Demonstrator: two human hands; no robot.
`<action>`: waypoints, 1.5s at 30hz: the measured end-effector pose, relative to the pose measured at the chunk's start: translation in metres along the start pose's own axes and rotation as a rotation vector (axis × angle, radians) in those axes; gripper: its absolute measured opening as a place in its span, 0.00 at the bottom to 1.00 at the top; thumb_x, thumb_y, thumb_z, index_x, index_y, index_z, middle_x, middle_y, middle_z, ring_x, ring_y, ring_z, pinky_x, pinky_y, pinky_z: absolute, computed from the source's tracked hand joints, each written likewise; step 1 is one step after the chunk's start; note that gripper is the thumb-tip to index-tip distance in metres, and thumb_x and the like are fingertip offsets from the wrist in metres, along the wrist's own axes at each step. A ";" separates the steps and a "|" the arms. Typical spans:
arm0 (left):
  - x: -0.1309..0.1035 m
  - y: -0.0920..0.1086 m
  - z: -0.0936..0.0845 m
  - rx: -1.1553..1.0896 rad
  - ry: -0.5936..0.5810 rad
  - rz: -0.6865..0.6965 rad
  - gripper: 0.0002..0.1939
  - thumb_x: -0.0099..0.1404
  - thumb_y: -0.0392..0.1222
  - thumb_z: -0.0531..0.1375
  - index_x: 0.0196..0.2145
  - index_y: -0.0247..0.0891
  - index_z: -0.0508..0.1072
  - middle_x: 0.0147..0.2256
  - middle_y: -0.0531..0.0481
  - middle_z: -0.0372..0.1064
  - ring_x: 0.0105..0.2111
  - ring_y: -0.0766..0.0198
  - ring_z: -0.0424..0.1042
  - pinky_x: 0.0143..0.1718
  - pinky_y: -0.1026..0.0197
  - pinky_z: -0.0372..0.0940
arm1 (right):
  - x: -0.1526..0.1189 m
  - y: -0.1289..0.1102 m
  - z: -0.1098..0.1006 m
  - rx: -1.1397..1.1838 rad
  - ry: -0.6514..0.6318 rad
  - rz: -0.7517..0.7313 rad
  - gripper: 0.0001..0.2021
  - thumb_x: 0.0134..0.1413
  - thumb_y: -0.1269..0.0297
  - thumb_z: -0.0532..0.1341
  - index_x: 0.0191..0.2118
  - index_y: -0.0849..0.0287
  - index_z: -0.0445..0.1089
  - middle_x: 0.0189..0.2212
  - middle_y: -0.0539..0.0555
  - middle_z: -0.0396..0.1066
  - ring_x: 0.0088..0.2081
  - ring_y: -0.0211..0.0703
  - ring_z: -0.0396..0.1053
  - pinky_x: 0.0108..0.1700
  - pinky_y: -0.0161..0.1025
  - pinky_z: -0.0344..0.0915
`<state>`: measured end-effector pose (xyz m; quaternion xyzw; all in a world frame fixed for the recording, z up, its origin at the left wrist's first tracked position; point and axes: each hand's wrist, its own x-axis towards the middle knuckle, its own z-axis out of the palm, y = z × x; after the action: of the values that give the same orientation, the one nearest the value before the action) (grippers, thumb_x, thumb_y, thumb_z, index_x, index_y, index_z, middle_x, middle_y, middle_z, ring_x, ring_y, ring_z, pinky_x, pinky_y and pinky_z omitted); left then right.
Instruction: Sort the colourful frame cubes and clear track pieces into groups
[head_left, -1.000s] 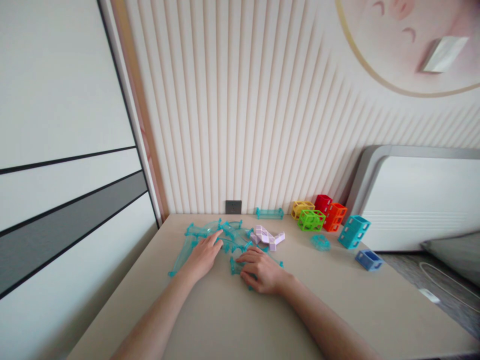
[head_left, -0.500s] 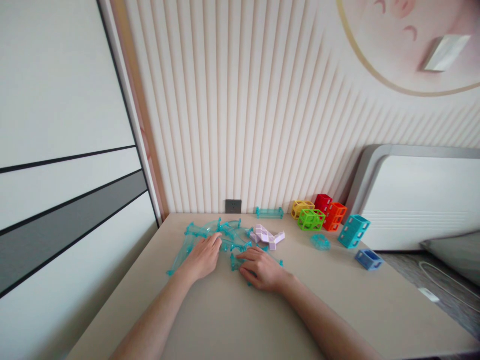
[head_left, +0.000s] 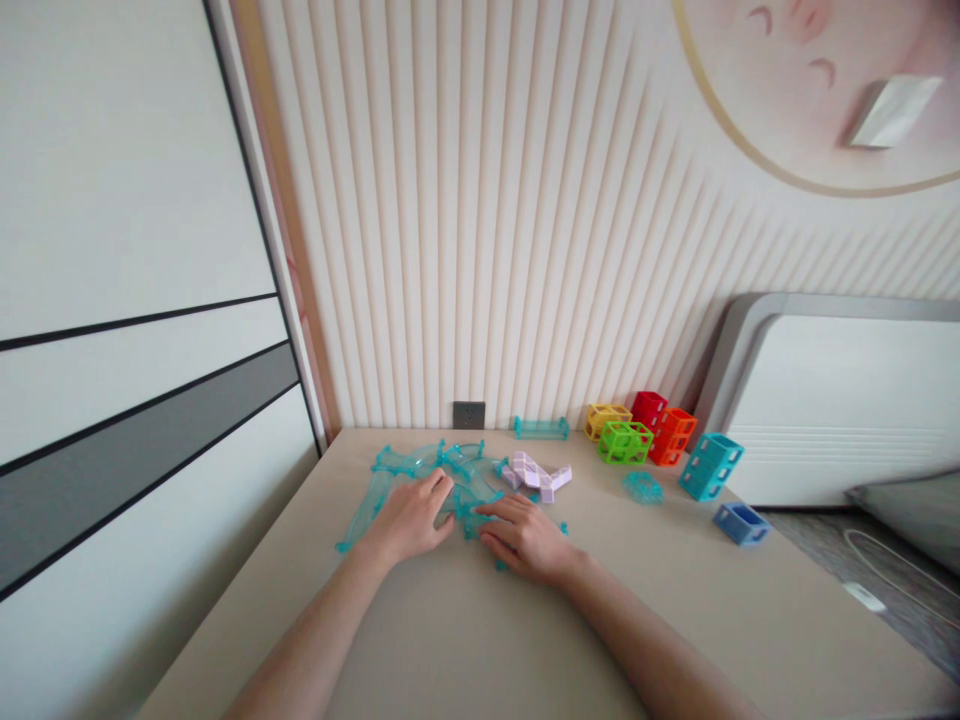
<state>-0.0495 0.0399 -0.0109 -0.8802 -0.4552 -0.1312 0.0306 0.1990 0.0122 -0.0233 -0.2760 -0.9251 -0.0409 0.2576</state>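
Several translucent teal track pieces [head_left: 405, 461] lie in a cluster on the table, some straight and some curved. My left hand [head_left: 409, 515] is over the near part of the cluster, fingers bent and thumb apart, with a curved track piece [head_left: 459, 497] between them; part of it is hidden. My right hand [head_left: 529, 538] lies across another track piece [head_left: 471, 524], its fingers and thumb around it, and this piece shows out on both sides of the hand. The ends of these two pieces meet or overlap between my hands; whether they are joined I cannot tell.
Behind my right hand lies a lilac checked folding toy [head_left: 529, 470]. A straight teal track [head_left: 541, 428] is by the wall. To the right stand yellow [head_left: 606, 418], green [head_left: 625, 442], red [head_left: 646, 410], orange [head_left: 673, 437], teal [head_left: 711, 466] and blue [head_left: 741, 523] blocks, plus a round teal piece [head_left: 643, 487].
My left hand has turned slightly, its thumb now out to the right. The curved piece's end has come nearer the piece under my right hand, which has barely moved. The view has shifted slightly.
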 end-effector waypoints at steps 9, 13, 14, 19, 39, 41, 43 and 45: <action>0.001 0.016 0.015 -0.002 0.032 0.229 0.16 0.69 0.47 0.54 0.50 0.37 0.71 0.44 0.41 0.71 0.43 0.53 0.75 0.41 0.56 0.72 | 0.001 -0.001 -0.004 -0.058 0.096 -0.012 0.23 0.66 0.60 0.57 0.64 0.54 0.58 0.56 0.62 0.68 0.52 0.48 0.70 0.52 0.44 0.68; 0.001 0.021 0.014 -0.002 0.053 0.247 0.16 0.70 0.47 0.54 0.50 0.35 0.71 0.44 0.40 0.71 0.41 0.53 0.75 0.40 0.55 0.73 | 0.002 -0.001 -0.006 -0.093 0.117 -0.051 0.22 0.68 0.64 0.54 0.65 0.54 0.57 0.56 0.61 0.70 0.50 0.46 0.71 0.50 0.43 0.67; 0.002 0.021 0.013 -0.015 0.074 0.253 0.17 0.71 0.48 0.53 0.50 0.35 0.71 0.44 0.40 0.71 0.42 0.53 0.75 0.42 0.54 0.73 | 0.003 0.000 -0.007 -0.102 0.121 -0.067 0.22 0.68 0.64 0.54 0.65 0.54 0.56 0.56 0.61 0.69 0.50 0.47 0.71 0.51 0.44 0.67; 0.003 0.020 0.007 -0.103 0.202 0.247 0.25 0.72 0.51 0.52 0.62 0.37 0.62 0.49 0.39 0.71 0.50 0.51 0.72 0.53 0.51 0.68 | -0.003 0.012 -0.011 -0.081 0.191 -0.028 0.25 0.67 0.63 0.56 0.67 0.52 0.54 0.56 0.62 0.70 0.53 0.49 0.70 0.53 0.48 0.66; 0.014 0.010 0.028 -0.807 0.386 -0.098 0.26 0.64 0.49 0.60 0.58 0.43 0.65 0.49 0.46 0.73 0.37 0.62 0.77 0.38 0.57 0.76 | -0.017 0.049 0.000 0.380 0.602 0.754 0.18 0.58 0.52 0.61 0.49 0.56 0.76 0.43 0.56 0.79 0.45 0.53 0.76 0.49 0.48 0.70; 0.018 0.013 0.029 -0.861 0.376 -0.104 0.26 0.64 0.49 0.60 0.59 0.41 0.65 0.51 0.44 0.72 0.39 0.61 0.77 0.40 0.56 0.76 | -0.017 0.051 0.001 0.373 0.639 0.779 0.19 0.57 0.51 0.61 0.46 0.57 0.77 0.41 0.57 0.79 0.42 0.52 0.76 0.47 0.47 0.71; 0.027 0.015 0.030 -0.888 0.363 -0.096 0.26 0.65 0.48 0.59 0.59 0.39 0.65 0.53 0.41 0.71 0.39 0.60 0.77 0.43 0.54 0.75 | -0.017 0.055 0.001 0.358 0.661 0.812 0.19 0.57 0.50 0.61 0.45 0.59 0.77 0.38 0.58 0.79 0.38 0.51 0.75 0.44 0.45 0.71; 0.039 0.017 0.031 -0.868 0.341 -0.092 0.25 0.65 0.46 0.58 0.58 0.38 0.66 0.53 0.41 0.71 0.38 0.61 0.78 0.44 0.54 0.74 | -0.017 0.063 0.000 0.338 0.682 0.828 0.20 0.57 0.49 0.60 0.45 0.60 0.77 0.38 0.59 0.79 0.36 0.49 0.75 0.41 0.44 0.71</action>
<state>-0.0077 0.0663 -0.0292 -0.7563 -0.3851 -0.4535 -0.2719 0.2447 0.0567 -0.0358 -0.5420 -0.5976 0.1253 0.5773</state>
